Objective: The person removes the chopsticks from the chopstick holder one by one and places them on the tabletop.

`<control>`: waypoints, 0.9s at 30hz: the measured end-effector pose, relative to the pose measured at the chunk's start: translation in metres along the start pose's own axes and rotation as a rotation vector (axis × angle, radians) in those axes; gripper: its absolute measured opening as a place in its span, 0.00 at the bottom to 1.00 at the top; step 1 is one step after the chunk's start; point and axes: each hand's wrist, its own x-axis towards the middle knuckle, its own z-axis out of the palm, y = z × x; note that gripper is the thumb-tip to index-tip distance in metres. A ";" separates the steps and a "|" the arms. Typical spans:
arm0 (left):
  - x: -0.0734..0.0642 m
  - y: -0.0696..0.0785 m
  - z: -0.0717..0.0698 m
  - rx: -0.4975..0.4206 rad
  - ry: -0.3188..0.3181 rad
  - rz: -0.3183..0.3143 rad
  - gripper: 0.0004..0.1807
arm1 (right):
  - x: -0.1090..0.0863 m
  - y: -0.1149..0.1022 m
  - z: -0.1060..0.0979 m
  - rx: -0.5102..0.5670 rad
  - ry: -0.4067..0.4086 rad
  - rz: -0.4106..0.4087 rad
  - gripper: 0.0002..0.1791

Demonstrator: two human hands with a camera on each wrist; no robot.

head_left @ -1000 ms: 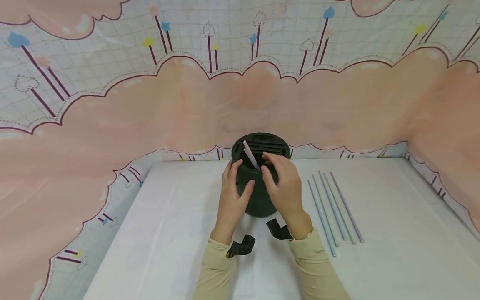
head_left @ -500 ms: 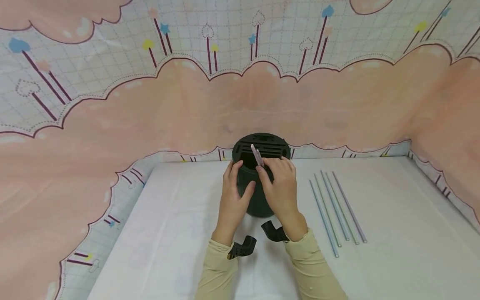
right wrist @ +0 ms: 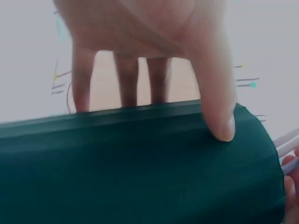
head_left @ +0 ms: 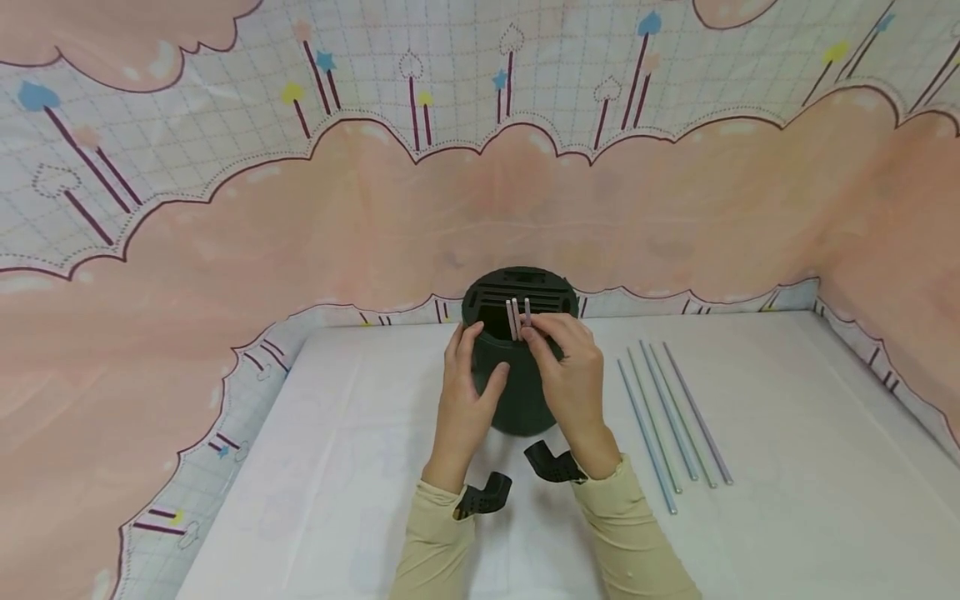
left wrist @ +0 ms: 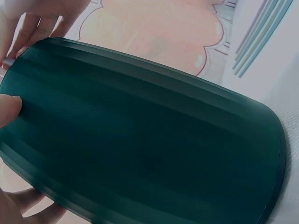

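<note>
**Stick pinched at the rim of a green holder, container clasped on the other side**

So, a lavender stick (head_left: 527, 307) is pinched near its top between the thumb and finger of the right hand (head_left: 573, 379), with just a short tip showing above the grip. Its lower end is hidden by the hand and the dark green container (head_left: 517, 408). Two pale pink sticks (head_left: 512, 312) are seen side by side just left of that pinch, near upright, poking out of the container's mouth.

The container is clasped by the left hand (head_left: 463, 400), thumb laid on the front and fingers set round the left side. The right part of the rim is blocked from sight by the right hand.

Over on the right, well apart from the container, five loose sticks (head_left: 675, 417) in blue, green and purple are laid roughly parallel on the white-covered table (head_left: 337, 433). A black mount (head_left: 483, 494) is worn at the left wrist, and another at the right.

Materials: smooth-looking, broad-faceted sides on the container, and a rounded dark slotted piece (head_left: 521, 283) behind its mouth. The sticks are slim and straight. The peachy backdrop (head_left: 420, 217) is printed with cloud edges and candle-like shapes.
</note>
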 end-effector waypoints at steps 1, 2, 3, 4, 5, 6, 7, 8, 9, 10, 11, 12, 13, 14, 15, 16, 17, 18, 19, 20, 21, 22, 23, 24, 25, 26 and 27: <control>0.000 0.000 0.000 -0.001 0.001 -0.002 0.30 | 0.001 -0.001 -0.001 0.016 0.006 0.016 0.10; 0.000 0.000 0.000 -0.001 0.001 -0.003 0.30 | 0.001 -0.001 -0.002 0.031 0.013 0.035 0.10; 0.000 0.000 0.001 -0.002 0.001 -0.005 0.30 | 0.002 -0.001 -0.004 0.050 0.025 0.056 0.09; 0.000 0.000 0.001 -0.001 0.001 -0.007 0.30 | 0.003 -0.001 -0.005 0.075 0.039 0.074 0.09; 0.000 0.000 0.001 -0.001 -0.001 -0.007 0.31 | 0.004 -0.001 -0.007 0.102 0.054 0.089 0.09; 0.000 0.001 0.001 -0.001 -0.002 -0.008 0.30 | 0.005 -0.001 -0.009 0.126 0.070 0.100 0.09; 0.001 0.001 0.001 -0.001 -0.003 -0.009 0.30 | 0.006 -0.001 -0.011 0.157 0.089 0.107 0.09; 0.001 0.002 0.001 0.000 -0.003 -0.011 0.30 | 0.007 0.000 -0.014 0.187 0.106 0.115 0.09; 0.001 0.002 0.001 0.000 -0.004 -0.012 0.30 | 0.009 -0.001 -0.017 0.222 0.125 0.119 0.09; 0.001 0.002 0.001 0.001 -0.006 -0.014 0.30 | 0.011 -0.002 -0.020 0.260 0.148 0.124 0.09; 0.001 0.003 0.000 0.000 -0.009 -0.015 0.30 | 0.012 -0.004 -0.024 0.296 0.172 0.129 0.10; 0.001 0.003 0.000 -0.001 -0.011 -0.017 0.30 | 0.014 -0.006 -0.027 0.329 0.193 0.136 0.10; 0.001 0.003 0.001 -0.003 -0.013 -0.019 0.30 | 0.016 -0.008 -0.031 0.362 0.216 0.143 0.10; 0.001 0.003 0.001 -0.005 -0.013 -0.019 0.30 | 0.018 -0.011 -0.035 0.394 0.240 0.147 0.10; 0.002 0.002 0.002 -0.009 -0.013 -0.019 0.30 | 0.020 -0.014 -0.039 0.433 0.266 0.146 0.10; 0.002 0.002 0.002 -0.012 -0.013 -0.018 0.30 | 0.021 -0.015 -0.042 0.466 0.295 0.142 0.09; 0.002 0.002 0.003 -0.015 -0.011 -0.016 0.30 | 0.023 -0.016 -0.046 0.502 0.325 0.134 0.09; 0.003 0.002 0.003 -0.016 -0.010 -0.016 0.30 | 0.025 -0.017 -0.050 0.543 0.360 0.124 0.09; 0.003 0.002 0.004 -0.018 -0.007 -0.016 0.30 | 0.027 -0.016 -0.054 0.595 0.401 0.110 0.09; 0.003 0.002 0.004 -0.019 -0.006 -0.014 0.30 | 0.030 -0.015 -0.058 0.656 0.445 0.097 0.09; 0.004 0.002 0.004 -0.019 -0.008 -0.014 0.30 | 0.032 -0.013 -0.064 0.709 0.489 0.082 0.09; 0.004 0.002 0.005 -0.018 -0.009 -0.016 0.30 | 0.034 -0.010 -0.069 0.762 0.533 0.068 0.09; 0.005 0.002 0.005 -0.015 -0.008 -0.019 0.30 | 0.036 -0.008 -0.076 0.819 0.578 0.056 0.10; 0.005 0.002 0.005 -0.015 -0.009 -0.021 0.30 | 0.039 -0.005 -0.082 0.875 0.622 0.049 0.11; 0.005 0.002 0.005 -0.014 -0.008 -0.022 0.30 | 0.041 -0.003 -0.089 0.926 0.660 0.045 0.12; 0.006 0.002 0.005 -0.014 -0.007 -0.022 0.30 | 0.043 0.000 -0.096 0.963 0.693 0.043 0.13; 0.006 0.002 0.005 -0.014 -0.007 -0.023 0.30 | 0.044 0.002 -0.103 0.982 0.721 0.042 0.13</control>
